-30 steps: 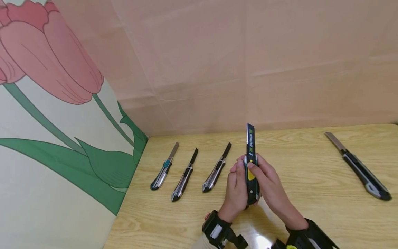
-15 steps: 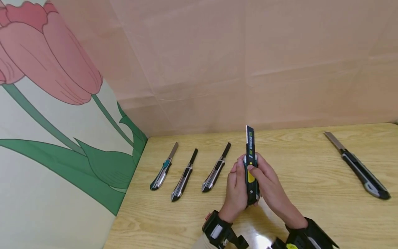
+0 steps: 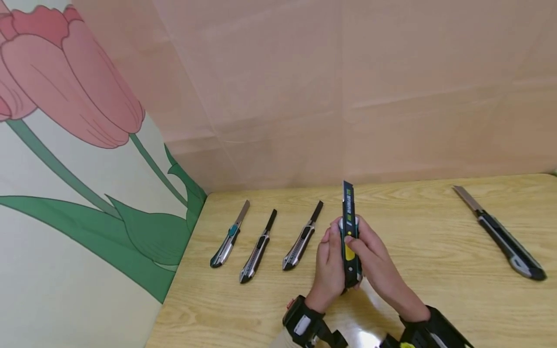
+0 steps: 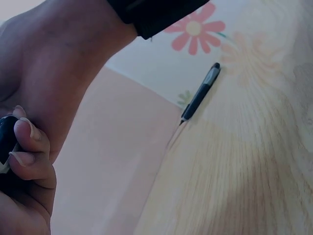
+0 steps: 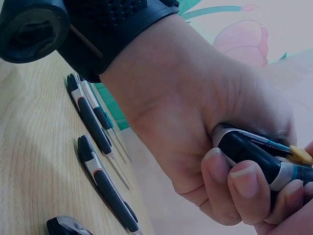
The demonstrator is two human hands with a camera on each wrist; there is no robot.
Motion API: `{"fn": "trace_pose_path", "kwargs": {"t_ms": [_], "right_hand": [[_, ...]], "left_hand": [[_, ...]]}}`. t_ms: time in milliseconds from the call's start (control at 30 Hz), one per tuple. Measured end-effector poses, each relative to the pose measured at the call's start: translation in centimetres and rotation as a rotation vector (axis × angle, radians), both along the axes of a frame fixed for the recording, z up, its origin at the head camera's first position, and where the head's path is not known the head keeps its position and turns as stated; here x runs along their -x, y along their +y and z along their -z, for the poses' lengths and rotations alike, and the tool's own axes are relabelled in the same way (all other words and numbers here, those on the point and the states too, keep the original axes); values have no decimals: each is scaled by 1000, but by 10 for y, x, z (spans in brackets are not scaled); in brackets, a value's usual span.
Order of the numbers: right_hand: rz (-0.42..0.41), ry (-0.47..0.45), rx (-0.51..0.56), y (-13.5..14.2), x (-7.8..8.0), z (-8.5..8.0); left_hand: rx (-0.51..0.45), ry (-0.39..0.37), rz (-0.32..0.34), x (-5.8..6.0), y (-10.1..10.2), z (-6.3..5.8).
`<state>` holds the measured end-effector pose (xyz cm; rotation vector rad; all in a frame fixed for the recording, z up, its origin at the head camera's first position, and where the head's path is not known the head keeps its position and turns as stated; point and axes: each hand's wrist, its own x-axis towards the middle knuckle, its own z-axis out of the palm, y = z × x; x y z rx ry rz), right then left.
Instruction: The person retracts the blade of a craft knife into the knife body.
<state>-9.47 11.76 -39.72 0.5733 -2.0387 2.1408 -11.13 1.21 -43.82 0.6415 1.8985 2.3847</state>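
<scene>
Both hands hold one black utility knife (image 3: 350, 274) out over the table. A dark blue printed strip (image 3: 348, 202) with a thin bright edge sticks up from its front. My left hand (image 3: 328, 270) grips the left side. My right hand (image 3: 382, 263) holds the right side, its thumb lying at the yellow slider (image 3: 349, 252). In the right wrist view, curled fingers (image 5: 247, 181) wrap the dark handle (image 5: 249, 152); the front part runs out of that frame. The handle's underside is hidden by the hands in the head view.
Left of the hands lie a teal-slider knife (image 3: 229, 237) and two black-bladed knives (image 3: 257, 249) (image 3: 300, 244). A larger black knife (image 3: 505, 239) lies far right. Their blades are all out. The wooden table (image 3: 209, 309) meets a pink cloth backdrop (image 3: 278, 121) and a flower-printed sheet (image 3: 65, 275).
The right thumb and the yellow slider sit slightly nearer to me, and the tip of the printed strip is a little lower. Both hands keep their hold; the knives on the table have not moved.
</scene>
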Motion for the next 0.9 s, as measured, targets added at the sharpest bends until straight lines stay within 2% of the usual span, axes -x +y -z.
{"fn": "trace_pose_path", "kwargs": {"t_ms": [167, 367, 667, 900], "right_hand": [[-15, 19, -4, 1, 1, 1], [51, 33, -105, 1, 1, 4], [29, 24, -106, 2, 3, 6], [-12, 44, -92, 3, 3, 6]], "left_hand": [[2, 13, -9, 0, 0, 0], [20, 19, -62, 0, 1, -1], [-23, 23, -51, -8, -2, -20], [-20, 8, -45, -10, -3, -24]]}}
